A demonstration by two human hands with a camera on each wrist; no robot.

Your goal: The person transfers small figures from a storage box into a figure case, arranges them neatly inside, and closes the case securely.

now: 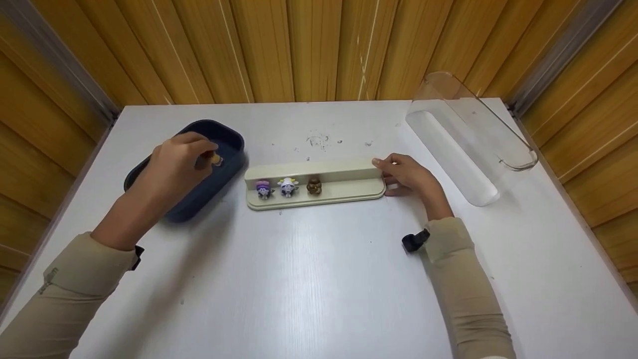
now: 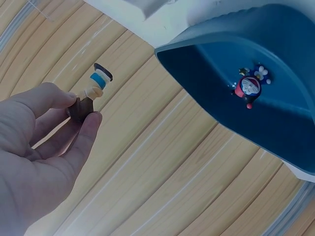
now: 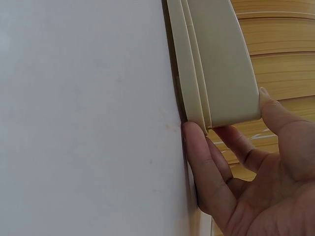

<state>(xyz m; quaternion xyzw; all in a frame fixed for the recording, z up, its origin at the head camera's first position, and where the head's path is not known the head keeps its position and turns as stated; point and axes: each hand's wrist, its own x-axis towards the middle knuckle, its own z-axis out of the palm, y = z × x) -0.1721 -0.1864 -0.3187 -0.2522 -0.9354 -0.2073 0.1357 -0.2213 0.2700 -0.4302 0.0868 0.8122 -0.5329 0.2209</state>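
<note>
My left hand (image 1: 174,157) is raised over the dark blue bin (image 1: 229,134), pinching a small figurine (image 2: 91,96) between thumb and fingertips. The figurine has a brown base, a cream and blue middle and a black end. My right hand (image 1: 406,174) grips the right end of a long cream display base (image 1: 349,189), thumb at its raised back and fingers around the end corner. On the base stand three figurines in a row: a purple one (image 1: 264,189), a white one with yellow details (image 1: 287,187) and a brown one (image 1: 314,186).
Inside the bin lie a red and black figurine (image 2: 249,87) and a blue and white one (image 2: 262,73). A long clear cover (image 1: 478,119) rests on the white table (image 1: 309,279) at the back right. Wood-patterned panels (image 1: 314,50) stand around the table.
</note>
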